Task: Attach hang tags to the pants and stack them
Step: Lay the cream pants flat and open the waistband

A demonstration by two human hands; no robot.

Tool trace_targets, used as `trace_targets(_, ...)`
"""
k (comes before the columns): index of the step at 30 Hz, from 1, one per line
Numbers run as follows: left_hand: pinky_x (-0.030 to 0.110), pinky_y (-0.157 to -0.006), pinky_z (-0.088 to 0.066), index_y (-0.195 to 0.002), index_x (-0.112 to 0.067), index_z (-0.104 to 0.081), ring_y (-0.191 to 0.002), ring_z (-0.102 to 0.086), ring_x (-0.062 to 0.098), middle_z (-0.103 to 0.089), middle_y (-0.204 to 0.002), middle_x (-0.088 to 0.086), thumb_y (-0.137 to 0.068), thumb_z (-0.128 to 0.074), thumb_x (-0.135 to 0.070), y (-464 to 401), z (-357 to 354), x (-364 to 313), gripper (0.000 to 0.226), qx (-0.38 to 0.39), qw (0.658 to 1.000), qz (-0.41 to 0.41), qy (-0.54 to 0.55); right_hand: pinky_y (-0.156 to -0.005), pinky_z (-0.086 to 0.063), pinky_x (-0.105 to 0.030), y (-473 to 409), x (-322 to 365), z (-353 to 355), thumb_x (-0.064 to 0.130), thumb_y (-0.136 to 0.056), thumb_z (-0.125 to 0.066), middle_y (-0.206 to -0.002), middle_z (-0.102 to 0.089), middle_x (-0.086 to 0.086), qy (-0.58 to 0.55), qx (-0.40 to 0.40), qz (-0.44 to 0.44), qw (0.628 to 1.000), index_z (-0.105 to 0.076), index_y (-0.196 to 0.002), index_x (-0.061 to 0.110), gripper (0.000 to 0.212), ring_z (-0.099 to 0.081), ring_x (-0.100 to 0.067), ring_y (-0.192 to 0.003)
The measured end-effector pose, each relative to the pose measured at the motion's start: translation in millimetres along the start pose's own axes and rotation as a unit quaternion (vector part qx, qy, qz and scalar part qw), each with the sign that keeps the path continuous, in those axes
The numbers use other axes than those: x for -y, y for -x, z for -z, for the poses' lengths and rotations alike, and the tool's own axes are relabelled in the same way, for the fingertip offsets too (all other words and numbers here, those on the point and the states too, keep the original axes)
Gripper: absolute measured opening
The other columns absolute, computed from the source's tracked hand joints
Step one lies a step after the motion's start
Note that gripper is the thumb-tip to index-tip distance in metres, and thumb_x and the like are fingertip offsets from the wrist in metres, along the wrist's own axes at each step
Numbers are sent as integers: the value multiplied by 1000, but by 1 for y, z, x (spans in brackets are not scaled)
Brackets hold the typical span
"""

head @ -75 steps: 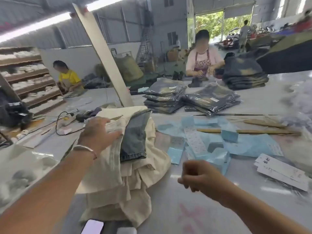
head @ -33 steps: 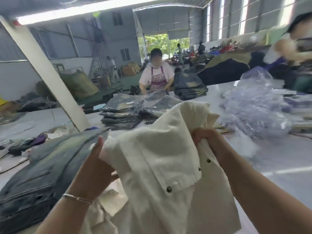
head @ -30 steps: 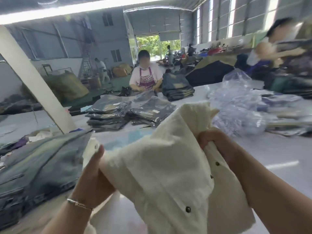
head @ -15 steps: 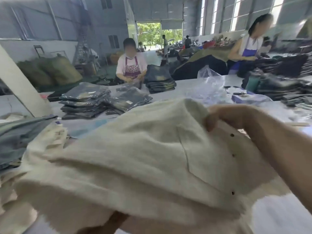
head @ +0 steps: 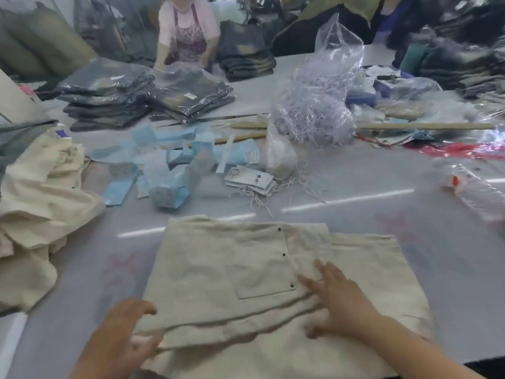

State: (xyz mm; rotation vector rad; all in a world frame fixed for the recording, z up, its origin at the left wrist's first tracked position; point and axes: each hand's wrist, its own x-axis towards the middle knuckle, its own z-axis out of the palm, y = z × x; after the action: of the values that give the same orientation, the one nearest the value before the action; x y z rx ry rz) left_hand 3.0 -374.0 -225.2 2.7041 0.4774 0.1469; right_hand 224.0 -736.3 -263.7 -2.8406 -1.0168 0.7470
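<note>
A cream pair of pants [head: 235,272] lies folded flat on the grey table [head: 382,222] in front of me, back pocket with dark rivets facing up. My right hand [head: 336,299] rests flat on it near the pocket, fingers spread. My left hand [head: 123,340] is at the pants' near left edge with fingers loosely curved beside the fabric; I cannot tell whether it grips. White hang tags [head: 250,181] with strings lie in a small pile beyond the pants. Blue tags and cards [head: 169,165] are scattered to their left.
A heap of cream pants [head: 41,203] sits at the left. Bagged dark pants [head: 144,94] are stacked at the back. A clear bag of plastic fasteners [head: 317,105], wooden sticks [head: 420,126] and a plastic bottle [head: 475,192] lie right. Other people work across the table.
The cream pants, held up in both hands before, now lie flat on the table. My right hand has let go and rests flat on them; my view has dropped to the table.
</note>
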Motion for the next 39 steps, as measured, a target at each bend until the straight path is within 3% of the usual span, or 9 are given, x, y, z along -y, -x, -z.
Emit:
trace_targets(6, 22, -63, -58, -113, -33, -61, -108, -59, 14, -69, -112, -4, -36, -73, -68, -33, -31, -27, 86, 201, 939, -249, -127, -111, -27, -28, 1, -10, -17, 42, -86, -52, -161, 10, -8, -66, -175, -97, 977, -8, -153, 34, 81, -15, -25, -145)
trace_targets(11, 19, -44, -52, -108, -23, -50, -86, -69, 18, -71, -99, -1, -10, -82, -17, -47, -36, -24, 104, 131, 939, -277, -153, -95, -40, -29, -8, 7, -22, 14, -86, -46, -147, -31, -8, -52, -232, -128, 963, -28, -148, 39, 69, -37, -28, -124)
trace_targets(16, 30, -37, -49, -100, -15, -74, -74, -69, 25, -60, -93, 3, -37, -81, 2, -58, -24, -18, 65, 71, 972, -163, -153, -95, -40, -27, -13, 21, 31, -13, -76, -58, -110, -56, -15, -348, -350, -161, 854, -72, -111, 13, 46, -56, -33, -110)
trace_targets(19, 34, -49, -48, -111, -21, -70, -72, -67, 33, -60, -95, 5, -67, -66, -4, -67, -8, -17, 47, 32, 986, -95, -135, -94, -45, -30, 9, 43, 90, -7, -76, -69, -121, -51, -13, -326, -466, -103, 816, -75, -101, 16, 34, -58, -26, -110)
trace_targets(25, 28, -40, -47, -113, -27, -60, -63, -52, 23, -47, -88, -6, -65, -40, -20, -59, 22, -46, 52, -108, 964, -242, 14, -87, -37, -8, 88, 36, 137, 9, -80, -64, -140, -44, -16, -168, -631, -10, 757, -70, -99, 12, 21, -40, 17, -113)
trace_targets(29, 21, -68, -48, -82, -23, -66, -65, -54, 13, -52, -81, -7, -88, -61, -26, -35, 1, -49, 8, 222, 945, -239, 22, -90, -37, -2, 129, 1, 53, -7, -73, -66, -133, -46, -9, -221, -597, -98, 765, -67, -93, 18, 32, -48, 2, -115)
trace_targets(32, 20, -70, -38, -57, -22, -62, -70, -51, 8, -52, -73, -8, -82, -72, -28, -37, -26, -46, 28, 317, 923, -205, 74, -80, -35, 2, 141, -26, -27, -25, -63, -63, -131, -40, -3, -279, -417, -240, 831, -58, -82, 33, 61, -52, -24, -114)
trace_targets(36, 28, -94, -42, -83, -35, -72, -97, -53, 9, -60, -95, -36, -62, -56, -68, -78, -34, -39, 43, 125, 984, -103, 71, -71, -36, -2, 144, -46, -50, -7, -68, -59, -139, -29, 1, -301, -246, -263, 883, -51, -78, 36, 45, -48, -10, -107)
trace_targets(39, 48, -102, -36, -115, -10, -66, -116, -53, 37, -61, -117, 12, -51, -54, -68, -88, -44, -49, 87, 97, 995, -22, 22, -66, -33, -8, 139, -42, -29, -10, -66, -55, -131, -40, -3, -277, -304, -287, 865, -47, -71, 32, 44, -48, -9, -90)
